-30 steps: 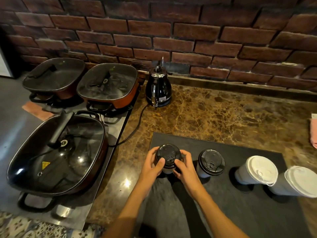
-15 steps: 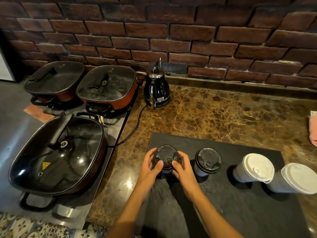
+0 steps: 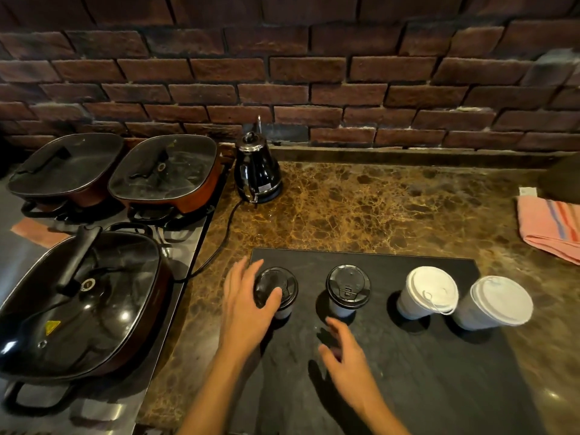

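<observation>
The small white paper cup with a black plastic lid [image 3: 277, 285] stands leftmost of 4 on the dark slate mat [image 3: 408, 372]. The left hand [image 3: 244, 309] rests loosely against it, fingers spread, thumb on the lid rim. The right hand [image 3: 345, 353] hovers open, apart, near the 2nd black-lidded cup [image 3: 347, 285]. A sideways knock from either hand could tip a cup, spilling it if the lid sits loose

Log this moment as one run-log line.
left hand: thumb on leftmost black-lidded cup | right hand: open, holding nothing | cup upright on black mat
</observation>
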The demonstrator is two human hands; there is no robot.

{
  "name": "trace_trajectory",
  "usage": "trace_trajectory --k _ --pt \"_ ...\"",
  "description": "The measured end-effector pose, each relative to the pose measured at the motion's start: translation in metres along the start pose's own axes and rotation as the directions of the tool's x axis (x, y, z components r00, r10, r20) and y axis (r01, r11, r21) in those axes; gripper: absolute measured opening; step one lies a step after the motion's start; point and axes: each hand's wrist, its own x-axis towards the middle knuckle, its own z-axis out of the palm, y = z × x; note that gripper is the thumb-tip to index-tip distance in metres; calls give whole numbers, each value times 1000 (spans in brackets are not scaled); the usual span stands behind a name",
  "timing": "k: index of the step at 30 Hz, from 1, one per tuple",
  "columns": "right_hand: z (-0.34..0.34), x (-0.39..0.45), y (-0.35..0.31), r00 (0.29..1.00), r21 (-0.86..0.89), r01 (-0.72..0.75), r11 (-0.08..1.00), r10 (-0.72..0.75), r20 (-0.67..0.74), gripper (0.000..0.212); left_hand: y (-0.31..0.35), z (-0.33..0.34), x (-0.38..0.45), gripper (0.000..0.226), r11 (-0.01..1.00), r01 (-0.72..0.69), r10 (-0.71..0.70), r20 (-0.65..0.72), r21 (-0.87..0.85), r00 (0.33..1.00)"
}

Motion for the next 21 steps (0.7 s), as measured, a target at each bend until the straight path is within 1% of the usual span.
trace_trajectory --k 2,3,4,6,7,9,11,13,15,18,21 --pt "-15 -8 17 997 -111 -57 992 51 -59 59 19 4 2 62 982 -111 113 -4 150 994" --pt "-22 -11 25 994 -195 -60 979 42 -98 59 28 8 3 63 966 -158 158 20 205 987" --pt "-29 -12 34 991 -306 -42 951 1 -135 60 37 14 4 63 948 -201 194 49 246 980" --pt "-41 -10 45 978 -553 -9 833 -108 -179 62 53 29 5 64 914 -278 257 107 297 960" --pt "-46 -4 49 969 -632 10 775 -164 -186 64 60 38 5 65 894 -319 289 137 314 947" --pt "-54 9 53 949 -701 37 713 -245 -199 70 72 55 5 67 854 -394 339 211 339 917" --pt "-61 23 52 953 -713 50 699 -247 -175 83 81 71 5 69 817 -453 364 290 356 885" --pt "-63 39 57 970 -669 85 738 -214 -112 92 88 85 7 72 779 -498 365 370 380 854" --pt "-61 54 59 970 -621 126 774 -227 -86 97 90 96 11 73 755 -518 337 440 403 832" --pt "-55 71 52 967 -529 135 838 -227 -113 99 89 105 19 77 742 -519 280 508 424 815" --pt "-53 81 44 975 -492 124 862 -197 -99 94 86 111 23 80 758 -496 217 554 423 804"
